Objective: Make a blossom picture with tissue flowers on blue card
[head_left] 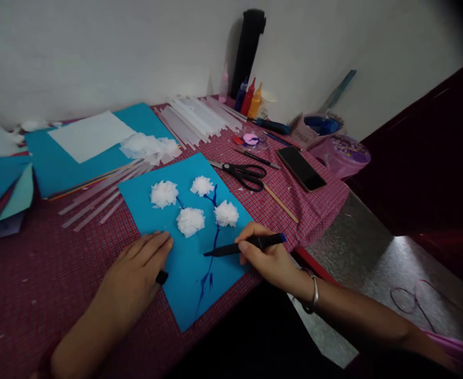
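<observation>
A blue sheet of card [148, 210] lies at an angle on the table in front of me. Several fluffy white paper flowers [190, 221] sit on its upper half, with dark blue drawn stems [203, 284] running between and below them. My left hand [140, 263] rests flat on the card's left edge, fingers stretched out. Between the fingers of my right hand [265, 258] is a black marker pen [231, 248] with a blue end; its tip is over the card beside the main stem. Whether the tip touches the card I cannot tell.
Black-handled scissors [245, 173], a wooden stick [281, 202] and a phone [301, 167] lie to the right. White paper strips [200, 121], paint bottles [251, 100] and a pink tub [345, 155] stand farther back. More blue card [42, 163] and crumpled white tissue [148, 147] are at back left.
</observation>
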The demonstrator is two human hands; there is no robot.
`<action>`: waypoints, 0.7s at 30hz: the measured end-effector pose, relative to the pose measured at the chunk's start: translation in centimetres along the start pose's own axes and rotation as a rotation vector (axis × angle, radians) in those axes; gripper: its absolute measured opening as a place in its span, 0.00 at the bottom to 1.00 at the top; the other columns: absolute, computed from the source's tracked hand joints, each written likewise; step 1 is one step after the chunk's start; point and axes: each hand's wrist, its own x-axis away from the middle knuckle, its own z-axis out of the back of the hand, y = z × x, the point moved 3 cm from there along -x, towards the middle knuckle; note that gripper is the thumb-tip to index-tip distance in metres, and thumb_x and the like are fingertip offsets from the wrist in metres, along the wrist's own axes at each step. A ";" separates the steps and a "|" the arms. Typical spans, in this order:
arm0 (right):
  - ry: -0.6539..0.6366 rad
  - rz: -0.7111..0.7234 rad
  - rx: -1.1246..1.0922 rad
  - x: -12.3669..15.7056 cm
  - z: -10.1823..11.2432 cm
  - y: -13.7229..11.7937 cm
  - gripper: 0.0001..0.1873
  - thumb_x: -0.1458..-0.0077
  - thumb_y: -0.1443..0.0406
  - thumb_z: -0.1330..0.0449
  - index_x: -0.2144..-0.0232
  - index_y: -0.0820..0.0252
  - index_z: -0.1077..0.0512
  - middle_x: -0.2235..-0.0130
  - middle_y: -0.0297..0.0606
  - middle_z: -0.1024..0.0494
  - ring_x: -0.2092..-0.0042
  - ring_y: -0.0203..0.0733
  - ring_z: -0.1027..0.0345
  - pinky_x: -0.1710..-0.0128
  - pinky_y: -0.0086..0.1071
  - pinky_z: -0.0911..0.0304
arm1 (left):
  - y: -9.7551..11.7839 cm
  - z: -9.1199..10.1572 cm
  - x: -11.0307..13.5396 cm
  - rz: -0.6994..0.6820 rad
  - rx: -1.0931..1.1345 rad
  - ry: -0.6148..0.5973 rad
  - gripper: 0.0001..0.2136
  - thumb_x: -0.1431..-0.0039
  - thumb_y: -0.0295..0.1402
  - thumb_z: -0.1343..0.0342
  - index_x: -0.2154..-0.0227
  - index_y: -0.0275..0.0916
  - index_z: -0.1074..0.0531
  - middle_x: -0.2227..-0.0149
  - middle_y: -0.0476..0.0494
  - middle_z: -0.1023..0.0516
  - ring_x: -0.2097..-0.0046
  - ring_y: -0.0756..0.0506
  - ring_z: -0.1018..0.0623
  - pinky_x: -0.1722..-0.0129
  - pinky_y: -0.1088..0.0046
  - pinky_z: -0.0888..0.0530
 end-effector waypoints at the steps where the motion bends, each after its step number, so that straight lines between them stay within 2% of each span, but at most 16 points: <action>1: 0.012 0.001 -0.010 -0.5 -0.1 0.0 0.05 0.44 0.62 0.43 0.70 0.57 0.34 0.79 0.28 0.31 0.76 0.33 0.38 0.76 0.27 0.41 | 0.0 0.0 0.0 -0.003 -0.011 0.002 0.25 0.50 0.18 0.56 0.46 0.31 0.33 0.45 0.35 0.28 0.44 0.37 0.29 0.47 0.57 0.29; 7: 0.025 0.091 -0.048 -3.2 -1.0 0.3 0.06 0.44 0.62 0.43 0.70 0.57 0.34 0.77 0.28 0.33 0.75 0.33 0.38 0.75 0.27 0.41 | -0.1 -0.1 0.1 -0.072 -0.110 0.073 0.27 0.53 0.19 0.56 0.47 0.33 0.33 0.46 0.37 0.26 0.47 0.38 0.26 0.52 0.60 0.25; 11: 0.031 0.097 -0.040 -3.7 -1.2 0.6 0.05 0.44 0.63 0.43 0.69 0.57 0.35 0.77 0.28 0.33 0.75 0.33 0.39 0.75 0.27 0.43 | -0.8 -1.6 1.3 -0.073 -0.146 0.098 0.32 0.57 0.17 0.57 0.44 0.38 0.35 0.45 0.44 0.26 0.47 0.42 0.26 0.53 0.66 0.26; 15: 0.007 0.071 -0.026 -2.5 -0.8 0.9 0.04 0.45 0.64 0.43 0.70 0.57 0.34 0.76 0.29 0.33 0.75 0.33 0.40 0.76 0.27 0.45 | -1.2 -3.0 1.9 -0.073 -0.165 0.042 0.33 0.55 0.19 0.54 0.41 0.39 0.39 0.42 0.44 0.29 0.43 0.41 0.28 0.49 0.65 0.27; 21: -0.029 0.017 -0.013 0.5 -0.1 0.5 0.04 0.45 0.64 0.42 0.71 0.56 0.34 0.77 0.29 0.34 0.76 0.33 0.41 0.77 0.28 0.46 | -0.7 -1.4 1.0 -0.088 -0.105 0.097 0.29 0.55 0.21 0.54 0.45 0.35 0.34 0.45 0.38 0.27 0.47 0.38 0.26 0.50 0.60 0.28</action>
